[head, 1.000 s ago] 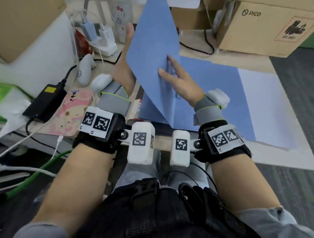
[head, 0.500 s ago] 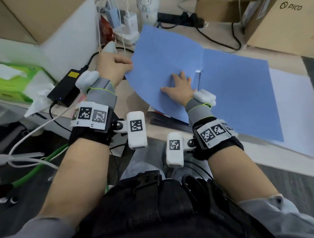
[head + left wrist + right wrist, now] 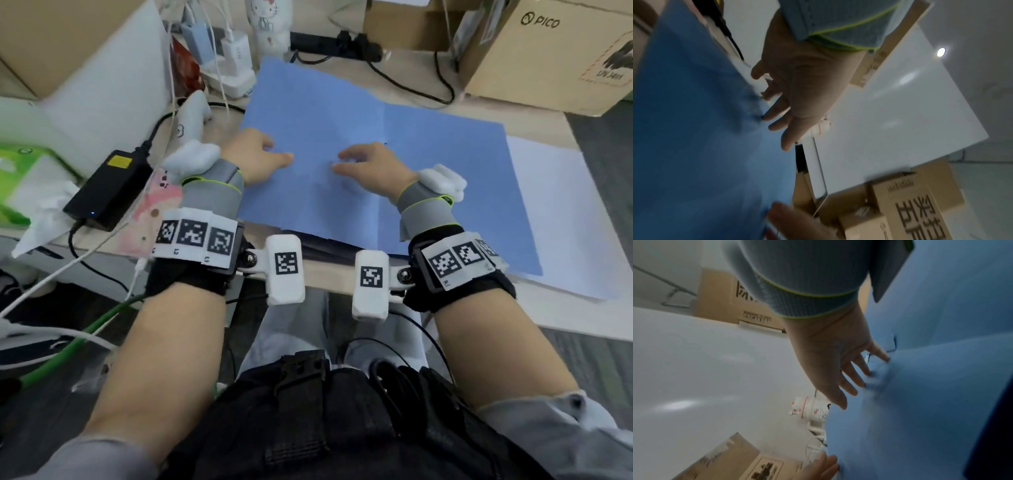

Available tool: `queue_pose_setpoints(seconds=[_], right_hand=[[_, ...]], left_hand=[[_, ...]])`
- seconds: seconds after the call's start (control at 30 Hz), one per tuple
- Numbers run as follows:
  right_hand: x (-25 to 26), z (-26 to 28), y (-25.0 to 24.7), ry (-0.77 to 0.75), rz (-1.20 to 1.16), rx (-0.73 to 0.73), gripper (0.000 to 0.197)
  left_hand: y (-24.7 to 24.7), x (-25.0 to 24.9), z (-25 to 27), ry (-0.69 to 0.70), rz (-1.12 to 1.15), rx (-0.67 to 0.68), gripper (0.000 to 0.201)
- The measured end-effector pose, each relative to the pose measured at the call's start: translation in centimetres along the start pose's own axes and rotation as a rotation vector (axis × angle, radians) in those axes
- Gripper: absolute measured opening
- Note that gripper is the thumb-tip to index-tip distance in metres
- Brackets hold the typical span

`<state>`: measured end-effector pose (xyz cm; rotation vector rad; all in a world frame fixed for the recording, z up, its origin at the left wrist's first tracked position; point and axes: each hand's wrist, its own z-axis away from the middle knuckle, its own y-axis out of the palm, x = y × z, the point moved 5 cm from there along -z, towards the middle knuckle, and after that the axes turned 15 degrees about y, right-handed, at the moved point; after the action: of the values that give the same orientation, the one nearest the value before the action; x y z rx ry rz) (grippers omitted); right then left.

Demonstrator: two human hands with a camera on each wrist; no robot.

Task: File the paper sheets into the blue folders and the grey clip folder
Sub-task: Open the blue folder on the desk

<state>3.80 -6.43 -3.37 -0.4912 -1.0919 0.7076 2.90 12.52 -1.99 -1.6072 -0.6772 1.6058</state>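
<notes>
Green tissue pack (image 3: 13, 178) at the far left edge, blurred, with crumpled white tissue beside it. Black power brick (image 3: 109, 186) with a yellow label just right of that, its cable trailing off the near edge of the desk (image 3: 329, 275). White controller (image 3: 191, 116) farther back, near a white charger block (image 3: 236, 73) and tangled white cables. Pink cartoon mat (image 3: 156, 202) lying under the left wrist. Left hand (image 3: 255, 156) resting on the left edge of the blue folder (image 3: 325, 102), fingers loosely bent and thumb lying on the cover, gripping nothing that can be made out. The blue folder lies flat across the middle of the desk, a crease running down its centre; a dark flat item shows under its near edge, too hidden to identify. Right hand (image 3: 371, 168) rests just right of the crease, fingers spread and nearly straight, tips pressing the cover, as the right wrist view confirms (image 3: 838, 366). White paper sheets (image 3: 561, 219) lie under and beyond the right side of the blue folder. Black power strip (image 3: 335, 46) at the far edge of the desk. Cardboard box (image 3: 548, 54) marked PICO at the far right.
</notes>
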Motion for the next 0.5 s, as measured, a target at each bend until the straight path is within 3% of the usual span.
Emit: queue_pose_setpoints(seconds=[0.07,0.17,0.23,0.3,0.4,0.5], right_hand=[[-0.4,0.3,-0.6,-0.031,-0.062,0.054,0.043],[-1.3,0.4,-1.6,-0.055,-0.193,0.071,0.036],[-2.5,0.2,-2.9,-0.07,-0.338,-0.023,0.031],[-3.9,-0.3,-4.1,-0.062,-0.391,-0.211,0.03],[-6.6,-1.1,-5.2,0.071,-0.22,-0.405,0.034],[-8.9,-2.4,-4.6,0.178,-0.007,-0.337,0.045]], left_hand=[[1.6,-1.5,-0.8,0.043,-0.054,0.041,0.07],[4.1,-4.0,-1.6,0.102,-0.254,0.087,0.058],[6.0,-5.3,-2.9,0.132,-0.268,0.109,0.058],[7.3,-6.0,-3.8,0.172,-0.295,0.108,0.056],[8.6,-6.4,-4.5,0.214,-0.353,0.091,0.05],[10.2,-6.6,-4.9,0.235,-0.392,0.105,0.052]])
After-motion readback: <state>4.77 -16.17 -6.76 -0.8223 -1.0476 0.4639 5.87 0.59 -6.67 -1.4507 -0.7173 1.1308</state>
